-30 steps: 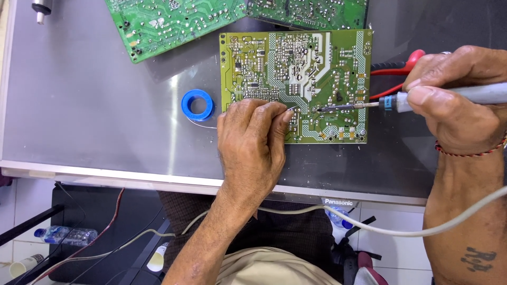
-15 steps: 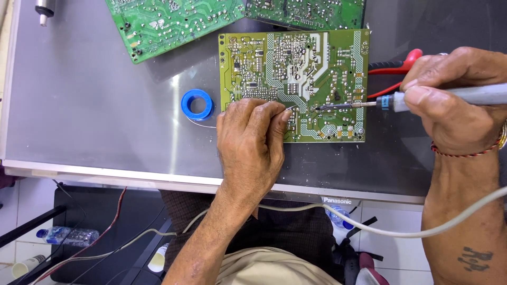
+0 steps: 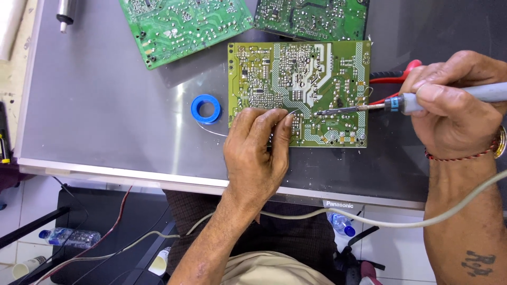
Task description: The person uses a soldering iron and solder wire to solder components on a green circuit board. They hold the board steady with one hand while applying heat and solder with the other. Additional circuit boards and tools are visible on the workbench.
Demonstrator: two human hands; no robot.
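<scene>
The grey worktable (image 3: 105,105) and the yellow-green circuit board (image 3: 299,92) lying solder-side up at its middle sit where they did a second ago, so the work has held steady over one spot. The right hand (image 3: 454,111) remains clenched around the soldering iron (image 3: 391,104), its tip resting on the board just right of centre. The left hand (image 3: 257,153) still presses on the board's near edge, fingers pinching a thin solder wire (image 3: 292,112) aimed toward that tip. Two green boards (image 3: 185,24) lie at the far side, cut off by the frame. Whether the wire touches the tip is too fine to tell. A blue solder spool (image 3: 205,108) sits left of the board; red-handled pliers (image 3: 393,80) are mostly hidden behind the right hand.
</scene>
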